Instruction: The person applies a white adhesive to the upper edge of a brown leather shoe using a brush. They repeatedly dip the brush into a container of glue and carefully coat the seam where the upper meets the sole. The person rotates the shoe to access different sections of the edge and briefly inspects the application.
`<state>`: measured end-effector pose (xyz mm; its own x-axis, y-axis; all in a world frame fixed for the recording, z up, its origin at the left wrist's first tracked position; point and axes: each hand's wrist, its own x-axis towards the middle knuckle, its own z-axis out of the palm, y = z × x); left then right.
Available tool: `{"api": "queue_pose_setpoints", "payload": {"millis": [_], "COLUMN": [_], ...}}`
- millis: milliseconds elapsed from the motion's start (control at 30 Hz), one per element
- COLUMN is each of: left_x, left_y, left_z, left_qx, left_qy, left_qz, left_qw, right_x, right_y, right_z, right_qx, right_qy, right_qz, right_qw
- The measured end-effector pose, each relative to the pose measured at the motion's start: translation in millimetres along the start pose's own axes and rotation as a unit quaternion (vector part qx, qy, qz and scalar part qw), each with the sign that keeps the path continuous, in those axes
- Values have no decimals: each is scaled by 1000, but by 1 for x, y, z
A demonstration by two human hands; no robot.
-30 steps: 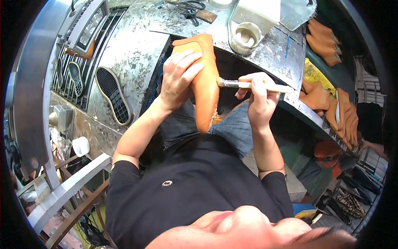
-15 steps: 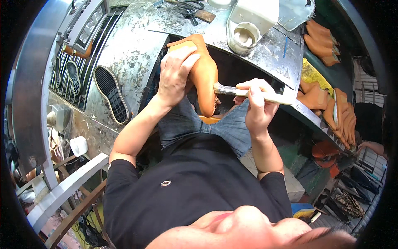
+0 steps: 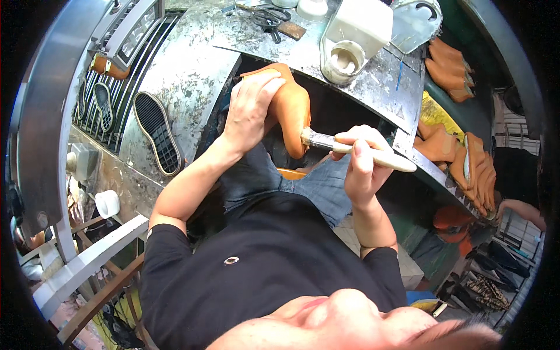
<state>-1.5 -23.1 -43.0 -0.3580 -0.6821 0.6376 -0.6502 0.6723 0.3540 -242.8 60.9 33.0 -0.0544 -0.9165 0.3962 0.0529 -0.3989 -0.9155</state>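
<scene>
My left hand (image 3: 249,111) grips an orange-tan leather shoe upper (image 3: 291,111) held over my lap, in front of the metal workbench. My right hand (image 3: 363,166) holds a pale-handled brush (image 3: 356,150) horizontally, its bristle tip touching the lower right side of the upper. Blue jeans show beneath both hands.
The stained metal bench (image 3: 192,76) carries a black shoe sole (image 3: 157,140), a white glue container (image 3: 350,41) and scissors (image 3: 265,17). More orange uppers (image 3: 461,157) lie along the right shelf. A white cup (image 3: 108,203) sits at left. Another person's arm (image 3: 522,210) shows far right.
The brush has moved down along the upper from its middle to its lower end. My left hand has tilted the upper, drawing it slightly upward and closer to the bench.
</scene>
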Motion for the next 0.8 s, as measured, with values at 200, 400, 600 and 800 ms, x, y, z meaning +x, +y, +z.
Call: {"api": "queue_pose_setpoints", "payload": {"millis": [200,400,600,800], "left_x": [7,15,12,25], "left_y": [3,22,26,38], "left_z": [-1,-15,-18,-40], "left_qx": [-85,-140,-337,-424], "left_qy": [2,-77,-215,-313], "left_qz": [-4,-70,-179,-188], "left_qw": [996,985,899,829], "right_x": [8,23,43,54], "right_y": [-2,-9,-15,-11], "right_z": [-5,-5,-3,-2], "right_qx": [-18,-35,-104,-133], "right_qy": [-16,-39,-74,-87], "right_qz": [-77,-128,-187,-198], "right_qw": [997,990,974,967]}}
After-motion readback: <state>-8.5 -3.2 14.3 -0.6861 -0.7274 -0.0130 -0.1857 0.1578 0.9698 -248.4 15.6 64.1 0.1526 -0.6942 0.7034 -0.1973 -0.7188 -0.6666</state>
